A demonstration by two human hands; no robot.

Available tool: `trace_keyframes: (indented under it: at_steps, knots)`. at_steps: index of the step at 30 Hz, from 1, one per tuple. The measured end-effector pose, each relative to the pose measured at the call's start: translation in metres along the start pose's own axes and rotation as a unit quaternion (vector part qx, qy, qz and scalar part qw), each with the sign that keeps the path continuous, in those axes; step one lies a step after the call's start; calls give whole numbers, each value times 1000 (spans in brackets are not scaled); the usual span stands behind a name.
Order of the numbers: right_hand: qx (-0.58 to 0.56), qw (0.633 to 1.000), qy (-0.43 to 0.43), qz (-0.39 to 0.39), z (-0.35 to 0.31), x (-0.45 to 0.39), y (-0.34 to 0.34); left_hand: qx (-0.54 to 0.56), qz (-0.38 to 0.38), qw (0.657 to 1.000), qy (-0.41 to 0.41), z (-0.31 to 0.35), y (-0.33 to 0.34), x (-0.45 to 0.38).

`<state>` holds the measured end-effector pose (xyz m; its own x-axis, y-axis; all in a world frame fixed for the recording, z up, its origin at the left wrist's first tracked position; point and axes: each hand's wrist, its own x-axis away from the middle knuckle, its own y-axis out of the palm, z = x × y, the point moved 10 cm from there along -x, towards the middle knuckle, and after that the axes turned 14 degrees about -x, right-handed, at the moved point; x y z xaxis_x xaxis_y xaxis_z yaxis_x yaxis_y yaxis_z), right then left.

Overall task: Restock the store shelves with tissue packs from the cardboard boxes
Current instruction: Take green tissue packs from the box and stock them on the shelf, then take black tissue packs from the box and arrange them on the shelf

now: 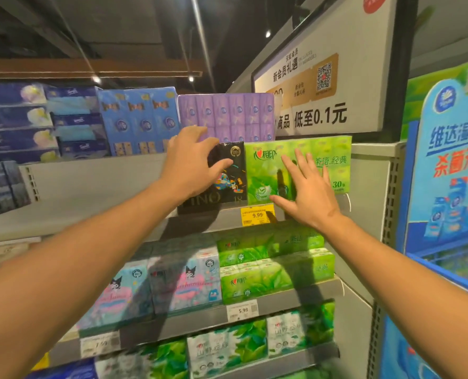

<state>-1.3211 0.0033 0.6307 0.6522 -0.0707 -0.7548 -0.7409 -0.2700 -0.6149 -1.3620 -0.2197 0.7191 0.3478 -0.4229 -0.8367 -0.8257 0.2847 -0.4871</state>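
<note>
A black tissue pack (231, 184) stands upright on the grey shelf (104, 214), right beside a bright green tissue pack (323, 160). My left hand (192, 165) grips the black pack at its upper left corner, fingers over the top and thumb across its front. My right hand (306, 187) lies flat with fingers spread against the front of the green pack. The shelf to the left of the black pack is bare. No cardboard box is in view.
Purple packs (227, 116) and blue packs (140, 121) fill the top shelf. Below are cartoon-print packs (183, 280) and more green packs (274, 269), with a yellow price tag (256, 215). A blue display stand (446, 187) is at the right.
</note>
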Motion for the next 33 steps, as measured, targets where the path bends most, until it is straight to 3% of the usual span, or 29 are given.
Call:
trace_keyframes:
  at_steps: [3, 7, 10, 14, 18, 23, 26, 33]
  knots:
    - [-1, 999, 32, -14, -3, 52, -17, 87, 17, 992, 86, 61, -4, 39]
    - [32, 993, 113, -33, 2, 165, -41, 198, -91, 963, 158, 150, 14, 111]
    - [59, 972, 223, -54, 12, 283, -64, 265, -172, 918, 241, 235, 9, 182]
    - [94, 918, 377, -78, 5, 466, -118, 361, -248, 829, 346, 355, -47, 293]
    - [146, 833, 531, -48, -31, 649, -211, 392, -291, 729, 480, 476, -153, 415]
    - [167, 719, 673, 46, -129, 862, -336, 432, -285, 603, 607, 585, -334, 568]
    - [174, 639, 745, 86, -197, 989, -402, 443, -277, 528, 669, 630, -450, 657]
    - [190, 508, 824, 164, -360, 1194, -515, 435, -277, 392, 762, 688, -675, 847]
